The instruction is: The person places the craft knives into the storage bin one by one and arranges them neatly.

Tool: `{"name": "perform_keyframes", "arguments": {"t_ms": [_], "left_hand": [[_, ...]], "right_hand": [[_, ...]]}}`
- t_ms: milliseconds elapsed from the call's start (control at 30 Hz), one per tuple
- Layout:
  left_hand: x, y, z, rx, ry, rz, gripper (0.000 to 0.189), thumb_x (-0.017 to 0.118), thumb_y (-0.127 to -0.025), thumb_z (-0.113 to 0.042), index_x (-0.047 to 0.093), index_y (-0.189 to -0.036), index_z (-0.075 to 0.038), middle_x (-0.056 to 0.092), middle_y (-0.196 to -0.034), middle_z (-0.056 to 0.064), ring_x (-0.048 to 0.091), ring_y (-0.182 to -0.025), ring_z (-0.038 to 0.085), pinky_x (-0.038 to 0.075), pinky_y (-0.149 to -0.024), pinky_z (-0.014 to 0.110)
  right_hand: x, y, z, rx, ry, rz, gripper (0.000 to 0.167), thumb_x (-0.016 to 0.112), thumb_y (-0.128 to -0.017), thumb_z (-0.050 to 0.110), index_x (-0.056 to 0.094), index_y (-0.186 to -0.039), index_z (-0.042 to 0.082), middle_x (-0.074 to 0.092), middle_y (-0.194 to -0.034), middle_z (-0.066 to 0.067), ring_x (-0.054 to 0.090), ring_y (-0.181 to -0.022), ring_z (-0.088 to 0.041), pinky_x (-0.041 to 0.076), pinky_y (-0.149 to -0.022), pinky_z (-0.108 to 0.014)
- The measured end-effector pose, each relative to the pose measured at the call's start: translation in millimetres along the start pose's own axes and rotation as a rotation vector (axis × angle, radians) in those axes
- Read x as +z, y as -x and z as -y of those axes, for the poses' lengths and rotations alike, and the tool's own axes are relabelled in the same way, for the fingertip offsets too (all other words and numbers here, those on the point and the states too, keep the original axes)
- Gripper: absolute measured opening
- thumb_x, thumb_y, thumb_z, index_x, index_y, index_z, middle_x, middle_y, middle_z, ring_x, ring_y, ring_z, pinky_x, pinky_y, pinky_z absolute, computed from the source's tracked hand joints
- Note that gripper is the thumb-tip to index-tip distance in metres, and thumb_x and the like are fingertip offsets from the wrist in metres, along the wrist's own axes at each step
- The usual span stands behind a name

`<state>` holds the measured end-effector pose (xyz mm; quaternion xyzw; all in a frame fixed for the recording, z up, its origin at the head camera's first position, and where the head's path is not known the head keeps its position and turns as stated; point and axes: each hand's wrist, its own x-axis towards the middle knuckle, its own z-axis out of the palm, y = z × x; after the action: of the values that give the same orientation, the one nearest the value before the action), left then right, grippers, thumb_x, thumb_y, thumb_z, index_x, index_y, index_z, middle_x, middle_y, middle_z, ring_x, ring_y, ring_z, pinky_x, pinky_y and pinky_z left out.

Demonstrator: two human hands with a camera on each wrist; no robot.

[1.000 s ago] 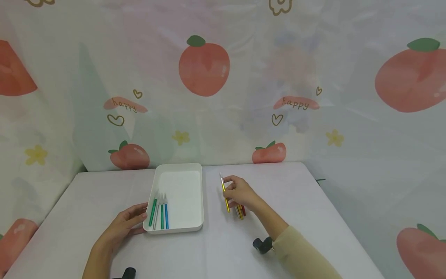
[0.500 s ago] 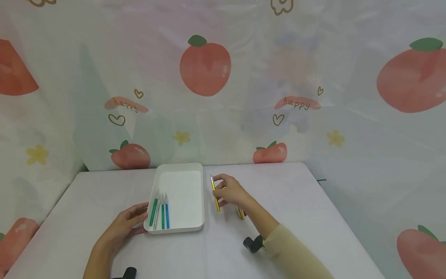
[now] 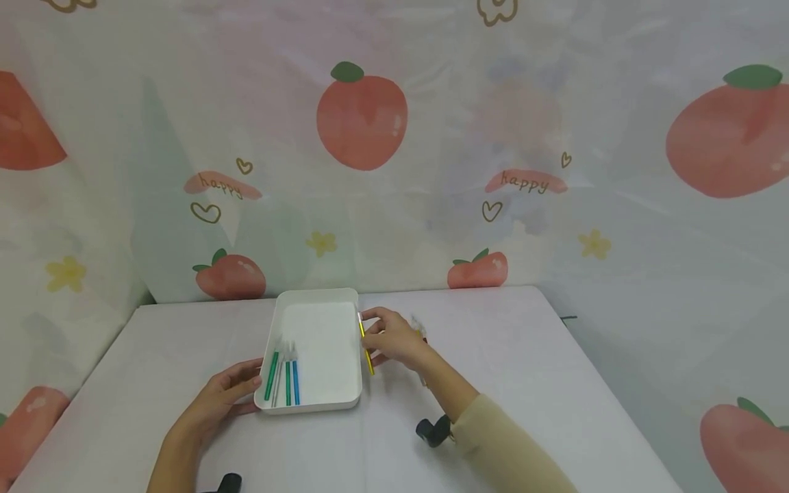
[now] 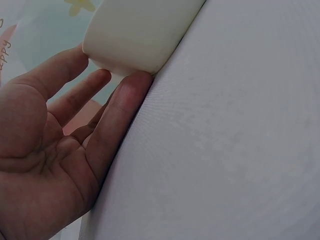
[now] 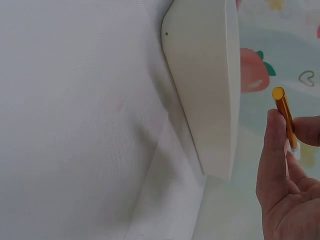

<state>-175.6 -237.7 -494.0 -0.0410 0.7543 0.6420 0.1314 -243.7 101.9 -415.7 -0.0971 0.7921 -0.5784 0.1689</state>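
Observation:
A white tray [image 3: 327, 349] stands upright on the table; several thin sticks [image 3: 287, 383] with green, silver and blue handles and pale tips lie in its left part. My left hand [image 3: 223, 392] touches the tray's near-left corner, fingertips against its outer wall, as the left wrist view [image 4: 65, 130] shows of the palm. My right hand [image 3: 394, 339] pinches a thin shiny yellow stick [image 3: 368, 359] between thumb and fingers, just beside the tray's right rim. In the right wrist view the stick [image 5: 283, 112] shows a round flat end; its exact kind cannot be told.
More thin sticks with pale tips [image 3: 419, 325] lie on the white-covered table [image 3: 493, 370], partly hidden behind my right hand. A printed cloth wall [image 3: 407, 226] rises behind the table. A dark wrist-camera mount [image 3: 433, 431] hangs by the right sleeve.
My right hand has moved left with the yellow stick, from above the other sticks to beside the tray. My left hand has stayed at the tray's corner.

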Motion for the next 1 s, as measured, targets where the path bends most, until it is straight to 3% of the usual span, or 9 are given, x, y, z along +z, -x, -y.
{"name": "perform_keyframes", "arguments": {"t_ms": [1000], "left_hand": [[-2.4,-1.9,2.5,-0.002,0.002,0.010,0.067,0.068,-0.096,-0.032,0.040,-0.151,-0.008,0.044,-0.149,0.021,0.064,-0.115,0.025,0.060,-0.086,0.038]], "right_hand": [[56.7,-14.5,4.9,0.028,-0.042,0.059,0.050,0.070,-0.085,0.001,0.055,-0.132,0.010,0.065,-0.094,-0.011,0.069,-0.076,-0.023,0.062,-0.061,-0.040]]}}
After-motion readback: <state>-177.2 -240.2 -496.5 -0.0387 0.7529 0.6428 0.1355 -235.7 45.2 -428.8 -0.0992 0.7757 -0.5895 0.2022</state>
